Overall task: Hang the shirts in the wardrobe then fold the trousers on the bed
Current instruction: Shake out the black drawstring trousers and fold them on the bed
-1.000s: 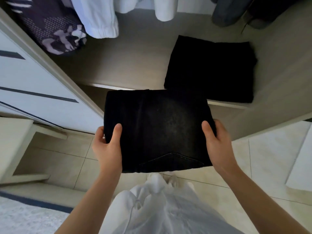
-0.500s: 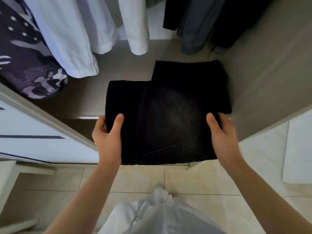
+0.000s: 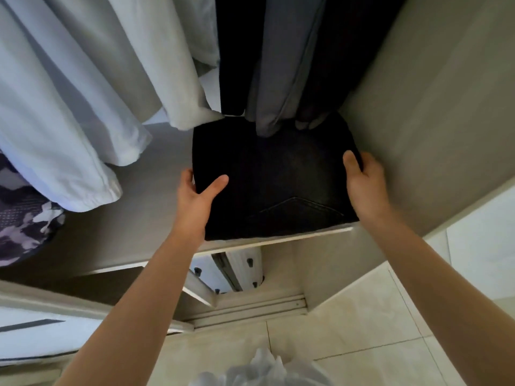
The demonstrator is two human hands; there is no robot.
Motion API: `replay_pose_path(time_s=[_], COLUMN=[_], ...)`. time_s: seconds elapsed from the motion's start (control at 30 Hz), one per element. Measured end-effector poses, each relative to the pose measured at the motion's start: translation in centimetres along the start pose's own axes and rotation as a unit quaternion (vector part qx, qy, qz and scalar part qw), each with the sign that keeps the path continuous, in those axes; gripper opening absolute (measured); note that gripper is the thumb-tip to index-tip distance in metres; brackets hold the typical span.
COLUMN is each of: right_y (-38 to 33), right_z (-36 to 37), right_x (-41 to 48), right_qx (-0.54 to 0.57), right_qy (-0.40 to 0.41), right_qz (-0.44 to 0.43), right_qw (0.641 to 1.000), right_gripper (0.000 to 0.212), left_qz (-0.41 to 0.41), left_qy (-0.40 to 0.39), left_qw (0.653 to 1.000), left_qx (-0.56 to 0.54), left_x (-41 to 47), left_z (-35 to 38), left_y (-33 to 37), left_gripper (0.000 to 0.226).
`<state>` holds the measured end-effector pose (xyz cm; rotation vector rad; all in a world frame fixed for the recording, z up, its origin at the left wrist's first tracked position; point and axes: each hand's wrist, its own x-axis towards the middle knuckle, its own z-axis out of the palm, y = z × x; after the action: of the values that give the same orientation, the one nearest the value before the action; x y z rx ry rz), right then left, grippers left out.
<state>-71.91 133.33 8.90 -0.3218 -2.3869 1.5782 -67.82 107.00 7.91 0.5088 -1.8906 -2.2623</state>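
Observation:
Folded black trousers (image 3: 274, 179) lie flat inside the wardrobe on its grey shelf (image 3: 156, 207), at the right end beside the side wall. My left hand (image 3: 199, 195) grips their left edge with the thumb on top. My right hand (image 3: 362, 182) grips the right edge the same way. The earlier folded black pair is hidden beneath them. White shirts (image 3: 92, 101) hang at the left, and dark grey and black garments (image 3: 281, 65) hang just above the trousers' far edge.
A dark patterned garment (image 3: 25, 218) hangs at the far left. The wardrobe's side wall (image 3: 434, 121) stands close on the right. Below the shelf are a white drawer front (image 3: 239, 270), the sliding-door track (image 3: 250, 307) and the tiled floor (image 3: 362, 330).
Both hands carried the folded trousers forward and right, from in front of the shelf onto it, over the other black pair. The view moved closer into the wardrobe.

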Motion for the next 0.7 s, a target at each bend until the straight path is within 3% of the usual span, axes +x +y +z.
replay_pose_path(time_s=[0.1, 0.2, 0.27, 0.57, 0.7], right_y=[1.3, 3.6, 4.6, 3.0, 5.0], right_z=[1.6, 2.8, 3.1, 3.9, 4.3], right_x=[2.4, 3.4, 3.3, 3.8, 2.7], right_qx=[-0.045, -0.127, -0.151, -0.257, -0.349], right_qy=[-0.007, -0.063, -0.063, 0.007, 0.029], right_qz=[0.048, 0.14, 0.147, 0.045, -0.048], right_qw=[0.998, 0.98, 0.975, 0.965, 0.935], right_gripper=[0.04, 0.054, 0.056, 0.04, 0.041], left_qz=[-0.056, -0.13, -0.138, -0.026, 0.006], left_qy=[-0.043, -0.031, -0.02, 0.012, 0.02], left_qw=[0.997, 0.984, 0.977, 0.973, 0.958], left_qx=[0.008, 0.118, 0.163, 0.231, 0.285], left_x=[3.4, 5.3, 5.4, 6.3, 6.2], left_z=[0.5, 0.2, 0.0, 0.7, 0.4], left_y=[-1.5, -3.8, -5.0, -4.9, -6.3], left_gripper=[0.039, 0.05, 0.052, 0.023, 0.028])
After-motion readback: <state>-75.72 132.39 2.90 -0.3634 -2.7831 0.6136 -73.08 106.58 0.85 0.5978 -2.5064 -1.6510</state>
